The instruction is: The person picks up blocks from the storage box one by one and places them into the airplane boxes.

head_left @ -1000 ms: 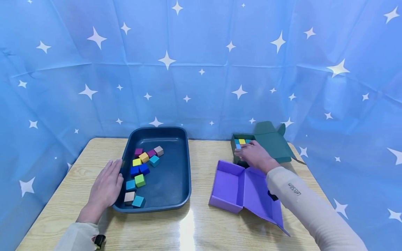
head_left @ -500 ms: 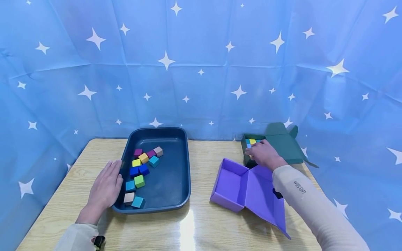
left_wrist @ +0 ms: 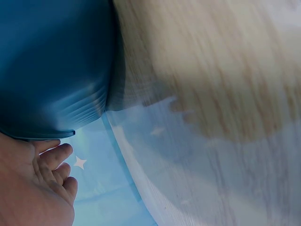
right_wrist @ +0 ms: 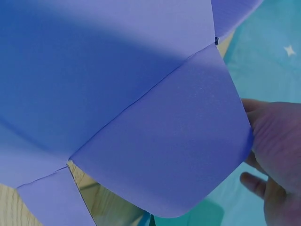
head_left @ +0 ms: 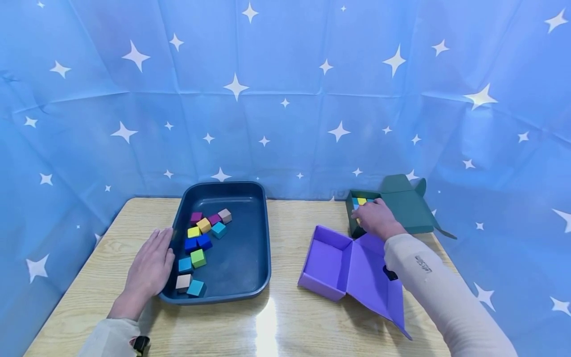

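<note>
My left hand (head_left: 150,263) rests against the left side of a dark blue tray (head_left: 243,263), fingers extended along its rim. Several coloured cubes, among them a lime green cube (head_left: 198,258), lie in the tray's left half. At the back right, my right hand (head_left: 376,218) reaches over a small dark green box (head_left: 351,218), its fingertips at the box's near side. Part of a yellow cube (head_left: 362,201) shows among blue cubes inside. The fingers hide most of the box's contents. In the right wrist view, a purple flap (right_wrist: 174,136) covers those fingers.
An opened purple box (head_left: 323,263) stands in front of the green one, its lid laid out to the right under my right forearm. The green lid (head_left: 410,210) spreads toward the table's right edge. A blue starry curtain (head_left: 285,74) hangs behind the wooden table (head_left: 285,317).
The green box has shifted to the right, with my right hand moving along. The purple box has shifted slightly. My left hand and the tray keep their places.
</note>
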### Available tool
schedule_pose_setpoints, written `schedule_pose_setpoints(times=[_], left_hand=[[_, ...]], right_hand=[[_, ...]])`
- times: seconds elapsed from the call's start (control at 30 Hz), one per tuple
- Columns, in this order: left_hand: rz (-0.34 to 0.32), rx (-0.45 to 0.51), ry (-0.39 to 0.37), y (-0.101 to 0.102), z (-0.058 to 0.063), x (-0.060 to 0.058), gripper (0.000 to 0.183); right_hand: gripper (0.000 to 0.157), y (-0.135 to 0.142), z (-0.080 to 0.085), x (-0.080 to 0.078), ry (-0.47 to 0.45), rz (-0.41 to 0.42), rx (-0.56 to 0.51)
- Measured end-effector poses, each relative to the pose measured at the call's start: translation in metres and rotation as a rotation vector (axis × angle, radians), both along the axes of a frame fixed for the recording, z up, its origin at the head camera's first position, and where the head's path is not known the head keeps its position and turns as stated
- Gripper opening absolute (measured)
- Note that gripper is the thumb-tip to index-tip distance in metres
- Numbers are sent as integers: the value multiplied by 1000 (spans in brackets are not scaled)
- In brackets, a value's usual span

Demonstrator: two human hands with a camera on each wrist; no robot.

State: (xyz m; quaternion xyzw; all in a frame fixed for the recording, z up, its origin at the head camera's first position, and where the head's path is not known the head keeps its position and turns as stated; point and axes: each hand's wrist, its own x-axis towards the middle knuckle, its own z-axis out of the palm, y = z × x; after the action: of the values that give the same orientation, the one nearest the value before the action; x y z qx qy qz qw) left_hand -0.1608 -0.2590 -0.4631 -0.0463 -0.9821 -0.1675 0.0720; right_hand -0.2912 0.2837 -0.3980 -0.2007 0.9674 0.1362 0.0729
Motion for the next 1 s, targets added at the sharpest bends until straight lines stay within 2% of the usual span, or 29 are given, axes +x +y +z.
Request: schedule_pose_setpoints(times=[0.43, 0.63, 0.73, 0.8, 0.9, 1.0], left_hand=[[4, 1, -5, 0, -1, 1, 56], [2, 1, -11, 0, -1, 1, 56], [4, 0, -15, 0, 0, 2, 56], [6, -1, -14, -1, 0, 1, 56], [5, 1, -15, 0, 1, 1, 56], [4, 2, -19, 1, 1, 0, 56]], right_hand=[[34, -2, -1, 1, -16, -16, -23], [28, -18, 3, 9, 53, 44, -97], [27, -42, 7, 20, 114, 113, -123], [33, -63, 10, 32, 141, 156, -132], [42, -92, 14, 54, 177, 217, -123], [53, -113, 13, 78, 193, 240, -87]])
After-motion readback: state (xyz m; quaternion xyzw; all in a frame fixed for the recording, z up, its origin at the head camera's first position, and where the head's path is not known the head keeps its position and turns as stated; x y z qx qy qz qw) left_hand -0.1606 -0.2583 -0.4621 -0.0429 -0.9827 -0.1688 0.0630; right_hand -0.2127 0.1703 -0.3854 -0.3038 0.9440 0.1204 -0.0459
